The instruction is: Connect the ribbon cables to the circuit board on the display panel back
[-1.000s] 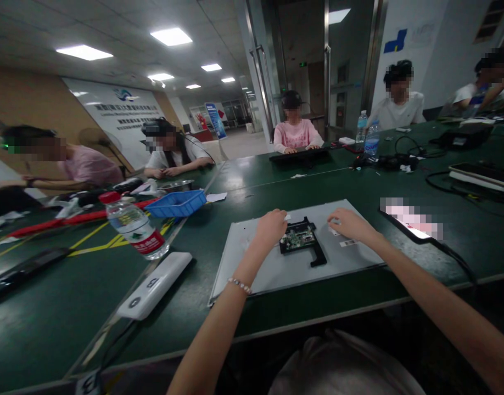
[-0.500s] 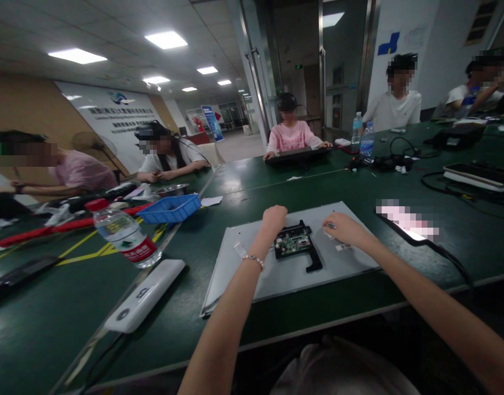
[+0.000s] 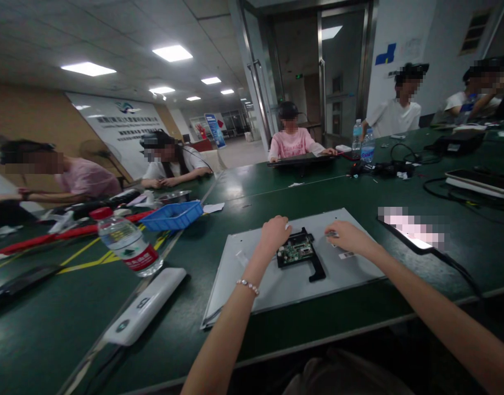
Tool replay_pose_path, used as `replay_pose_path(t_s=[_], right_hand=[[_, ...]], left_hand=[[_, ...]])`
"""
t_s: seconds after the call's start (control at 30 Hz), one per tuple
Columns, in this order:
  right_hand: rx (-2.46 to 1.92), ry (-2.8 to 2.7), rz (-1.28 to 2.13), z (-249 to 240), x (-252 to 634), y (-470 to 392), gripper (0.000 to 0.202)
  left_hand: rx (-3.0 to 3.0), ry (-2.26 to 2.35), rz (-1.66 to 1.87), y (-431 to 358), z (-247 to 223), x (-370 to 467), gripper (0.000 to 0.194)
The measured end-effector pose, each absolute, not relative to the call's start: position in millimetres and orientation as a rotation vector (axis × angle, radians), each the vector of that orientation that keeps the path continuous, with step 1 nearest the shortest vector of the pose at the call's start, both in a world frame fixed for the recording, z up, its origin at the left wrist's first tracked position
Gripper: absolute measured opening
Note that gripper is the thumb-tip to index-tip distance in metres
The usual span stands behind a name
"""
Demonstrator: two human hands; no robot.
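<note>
A flat grey panel point(image 3: 285, 293) lies on the green table in front of me. On it sits a black frame point(image 3: 318, 269) around a green circuit board point(image 3: 297, 251). My left hand point(image 3: 275, 231) is at the frame's upper left corner, fingers curled down; their tips, and anything in them, are hidden. To the right of the frame, my right hand point(image 3: 345, 237) hovers over or rests on the panel with its fingers pinched together. Something small and shiny shows at those fingertips, too small to name.
Left of the panel are a white power bank point(image 3: 147, 307), a red-capped water bottle point(image 3: 130, 244) and a blue tray point(image 3: 173, 215). A lit phone point(image 3: 416, 233) with a cable lies to the right. Several people sit around the table.
The view has tilted slightly up, so the table sits lower in it. My left hand's fingers are stretched a little more toward the frame. My right hand stays pinched beside it.
</note>
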State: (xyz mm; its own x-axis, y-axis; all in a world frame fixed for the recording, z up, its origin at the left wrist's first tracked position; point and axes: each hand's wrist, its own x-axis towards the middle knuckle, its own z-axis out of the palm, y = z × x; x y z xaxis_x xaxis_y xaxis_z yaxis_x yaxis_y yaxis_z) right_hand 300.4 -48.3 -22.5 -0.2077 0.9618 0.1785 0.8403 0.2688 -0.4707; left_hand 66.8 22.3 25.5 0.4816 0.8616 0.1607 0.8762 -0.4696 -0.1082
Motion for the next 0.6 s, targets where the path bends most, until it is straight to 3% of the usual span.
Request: replay_pose_path(t_s=[0.17, 0.6], right_hand=[[-1.591, -2.102, 0.461, -26.0, 300.0, -47.6, 0.030], [-1.709, -2.023, 0.527, -19.9, 303.1, -47.6, 0.021]], left_hand=[[-2.701, -1.470, -0.310, -0.4, 19.8, 57.7, 0.035], [-2.618, -1.534, -0.166, -22.9, 2.1, 65.1, 0.029]])
